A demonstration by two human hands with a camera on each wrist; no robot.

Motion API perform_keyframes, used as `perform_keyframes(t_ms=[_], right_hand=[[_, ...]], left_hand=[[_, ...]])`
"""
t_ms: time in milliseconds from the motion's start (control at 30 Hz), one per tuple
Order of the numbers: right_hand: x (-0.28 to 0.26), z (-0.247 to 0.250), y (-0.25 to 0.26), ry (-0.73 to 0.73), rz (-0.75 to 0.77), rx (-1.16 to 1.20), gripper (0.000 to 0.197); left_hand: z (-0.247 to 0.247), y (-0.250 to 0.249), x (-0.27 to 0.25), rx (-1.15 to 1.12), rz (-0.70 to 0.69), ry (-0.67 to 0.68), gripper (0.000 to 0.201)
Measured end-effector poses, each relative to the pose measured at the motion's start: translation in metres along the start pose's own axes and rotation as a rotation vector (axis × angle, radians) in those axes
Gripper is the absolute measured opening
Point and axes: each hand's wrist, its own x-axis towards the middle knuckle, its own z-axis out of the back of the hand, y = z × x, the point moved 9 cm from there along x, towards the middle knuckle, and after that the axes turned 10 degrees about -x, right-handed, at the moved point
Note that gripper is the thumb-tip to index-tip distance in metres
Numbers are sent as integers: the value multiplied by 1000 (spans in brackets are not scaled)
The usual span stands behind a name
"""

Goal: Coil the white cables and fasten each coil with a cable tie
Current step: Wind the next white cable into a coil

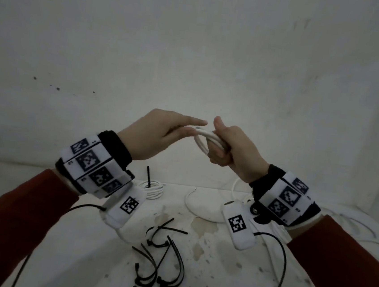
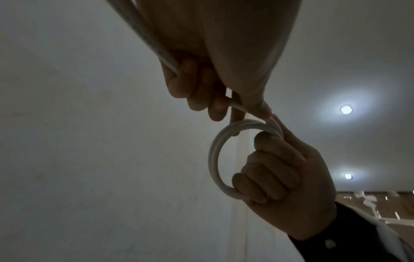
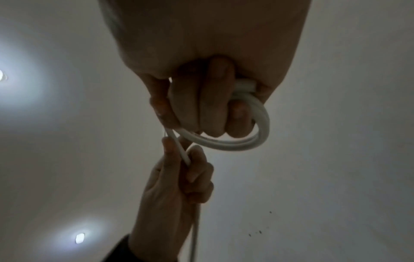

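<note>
Both hands are raised above the stained white tabletop (image 1: pixel 216 274), in front of a bare pale wall, with open air all round them. The right hand (image 1: pixel 232 148) is closed in a fist round a small coil of round white plastic cable (image 1: pixel 204 140), its fingers (image 3: pixel 201 99) passing through the loops and its thumb upright. The left hand (image 1: pixel 159 135) meets it from the side: its index finger lies straight out over the coil, while the thumb and lower fingers (image 2: pixel 197 88) curl on the cable's loose run, which passes through the palm and down along the wrist.

On the tabletop below, a loose bunch of thin black plastic cable ties (image 1: pixel 159 261) lies between the forearms, near the front edge. Farther back, close to the wall, sits a finished white cable coil (image 1: pixel 153 189) with a black tie standing up from it. To its right, uncoiled white cable (image 1: pixel 191 204) curves across the surface, and more white cable (image 1: pixel 358 221) trails toward the right edge behind the right wrist.
</note>
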Motion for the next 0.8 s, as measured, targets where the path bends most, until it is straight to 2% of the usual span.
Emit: perform_keyframes(t_ms=[100, 167, 300, 367, 500, 633, 800], right_hand=[[0, -2, -2, 47, -12, 258, 60], [0, -3, -3, 52, -25, 346, 60], [-2, 10, -1, -50, -39, 245, 52], [-4, 11, 3, -7, -37, 263, 40], [-9, 10, 6, 76, -34, 589, 40], [-12, 34, 14, 5, 69, 870, 38], [-24, 77, 16, -203, 221, 967, 34]], left_hand=[[-7, 2, 7, -190, 101, 22, 31], [-9, 3, 10, -242, 135, 22, 28], [-6, 9, 15, -259, 169, -8, 33], [-5, 12, 16, -295, 175, -17, 32], [-10, 12, 17, -386, 187, -83, 28], [-21, 34, 11, -356, 262, -84, 26], [-37, 64, -14, -170, 332, -70, 28]])
